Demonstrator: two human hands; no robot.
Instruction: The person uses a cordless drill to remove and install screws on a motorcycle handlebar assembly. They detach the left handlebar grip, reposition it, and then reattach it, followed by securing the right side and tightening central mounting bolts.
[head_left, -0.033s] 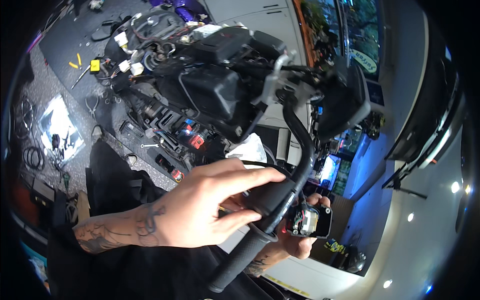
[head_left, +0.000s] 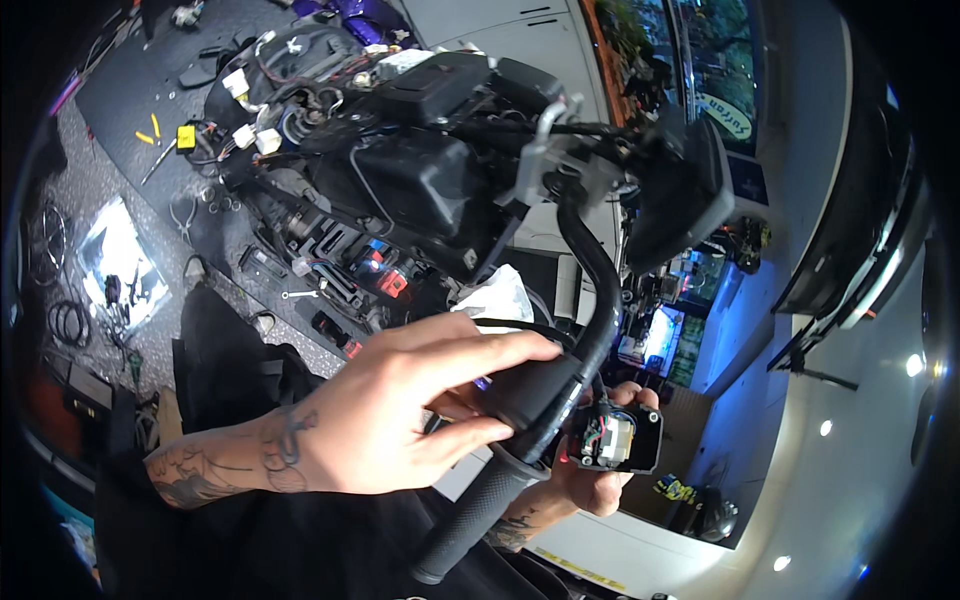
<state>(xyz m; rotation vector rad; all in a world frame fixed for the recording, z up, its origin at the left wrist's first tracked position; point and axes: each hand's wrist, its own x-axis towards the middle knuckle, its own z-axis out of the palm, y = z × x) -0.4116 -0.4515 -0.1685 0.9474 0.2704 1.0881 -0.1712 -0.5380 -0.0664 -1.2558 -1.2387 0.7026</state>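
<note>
My left hand (head_left: 400,400) reaches in from the left, its tattooed forearm showing. Thumb and fingers pinch a black handlebar switch housing half (head_left: 528,388) against the near side of the curved black handlebar (head_left: 597,285). Beyond the bar, my right hand (head_left: 600,490) is closed around another housing half (head_left: 622,440), its hollow side toward me. Small coloured wires and a pale block sit inside it. A ribbed black rubber grip (head_left: 478,518) covers the bar's near end, just below my left thumb. Some of the right hand's fingers are hidden behind the housing.
A partly stripped motorcycle (head_left: 400,180) fills the middle, with loose wiring and connectors. On the floor mat lie yellow-handled pliers (head_left: 148,130) and a wrench (head_left: 299,294). A shiny bag (head_left: 122,260) lies at left. A dark mirror or screen panel (head_left: 685,200) stands past the bar.
The view has shifted very slightly. Both hands keep their hold on the housing halves.
</note>
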